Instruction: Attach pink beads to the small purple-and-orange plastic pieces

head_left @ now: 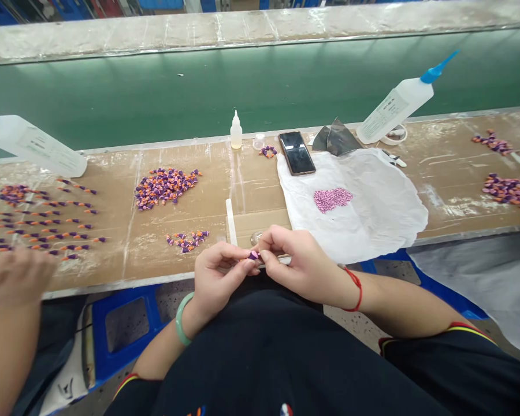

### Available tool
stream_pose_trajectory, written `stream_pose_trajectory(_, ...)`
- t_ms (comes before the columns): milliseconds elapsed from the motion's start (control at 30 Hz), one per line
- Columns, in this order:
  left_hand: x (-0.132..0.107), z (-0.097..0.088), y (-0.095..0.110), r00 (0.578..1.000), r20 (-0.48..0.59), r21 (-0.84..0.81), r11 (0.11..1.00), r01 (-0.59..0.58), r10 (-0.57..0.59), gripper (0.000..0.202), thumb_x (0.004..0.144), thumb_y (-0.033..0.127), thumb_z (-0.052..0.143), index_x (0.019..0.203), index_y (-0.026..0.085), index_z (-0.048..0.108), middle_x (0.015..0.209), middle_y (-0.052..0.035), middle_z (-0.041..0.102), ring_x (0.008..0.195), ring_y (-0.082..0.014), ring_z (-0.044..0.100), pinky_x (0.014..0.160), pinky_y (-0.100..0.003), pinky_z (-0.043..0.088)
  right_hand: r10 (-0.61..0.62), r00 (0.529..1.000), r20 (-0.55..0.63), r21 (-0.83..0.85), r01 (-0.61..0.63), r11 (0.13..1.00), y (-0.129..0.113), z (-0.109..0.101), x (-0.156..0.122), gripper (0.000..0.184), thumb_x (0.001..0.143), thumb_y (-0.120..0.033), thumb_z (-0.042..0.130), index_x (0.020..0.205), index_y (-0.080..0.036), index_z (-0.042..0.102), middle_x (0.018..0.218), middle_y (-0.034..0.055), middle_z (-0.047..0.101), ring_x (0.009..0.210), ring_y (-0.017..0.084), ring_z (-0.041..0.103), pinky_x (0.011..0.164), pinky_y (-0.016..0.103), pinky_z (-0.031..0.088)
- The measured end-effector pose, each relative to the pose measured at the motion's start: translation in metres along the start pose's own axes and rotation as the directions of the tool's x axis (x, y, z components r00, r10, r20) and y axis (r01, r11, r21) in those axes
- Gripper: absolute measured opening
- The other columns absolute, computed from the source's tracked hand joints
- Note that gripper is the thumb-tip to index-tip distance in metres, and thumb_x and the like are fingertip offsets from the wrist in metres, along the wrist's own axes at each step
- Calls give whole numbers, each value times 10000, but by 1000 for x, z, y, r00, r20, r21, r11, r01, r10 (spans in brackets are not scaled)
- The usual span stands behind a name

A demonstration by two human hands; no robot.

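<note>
My left hand [219,274] and my right hand [297,263] meet over my lap at the near edge of the workbench [260,190]. Both pinch one small purple and orange piece [253,255] between their fingertips. A green bangle is on my left wrist and a red cord on my right. Just beyond my hands lies a small cluster of the same pieces [187,240]. Farther back sits a larger pile of them [165,186]. A white sheet [364,214] to the right carries a patch of tiny pink beads [333,199].
A small glue bottle [236,132], a phone [297,152] and two big squeeze bottles [398,104] [30,147] stand on the bench. Rows of pieces [47,222] lie at left by another person's blurred hand [15,277]. More piles [509,190] sit far right. A green conveyor belt [260,86] runs behind.
</note>
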State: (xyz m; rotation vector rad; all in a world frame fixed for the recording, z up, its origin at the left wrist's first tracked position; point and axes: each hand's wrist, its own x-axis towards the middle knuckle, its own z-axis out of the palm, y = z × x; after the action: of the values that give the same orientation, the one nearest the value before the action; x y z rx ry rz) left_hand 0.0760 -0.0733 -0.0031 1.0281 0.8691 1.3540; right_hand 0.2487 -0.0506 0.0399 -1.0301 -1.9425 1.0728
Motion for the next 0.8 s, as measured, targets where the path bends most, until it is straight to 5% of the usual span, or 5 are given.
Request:
stream_pose_trajectory(567,0,9,2,993,-88,53,996,-70,75,192,739,310,870,739,173,736,680,-26,782,528,-151,730,520,-220,632,-165,982,-91,-177,147,973,3,8,-1,156,905,-133,493,784,-218,443,657,-30,622,554,84,584,543,189,447)
stream_pose_trajectory(800,0,1,2,983,-43,264,951,-161,178,177,793,332,817,759,175,743,725,-51,790,594,-175,754,569,-244,639,-191,979,-66,-197,175,965,3,5,-3,140,927,-125,491,821,-215,486,709,-14,667,597,98,633,563,200,487)
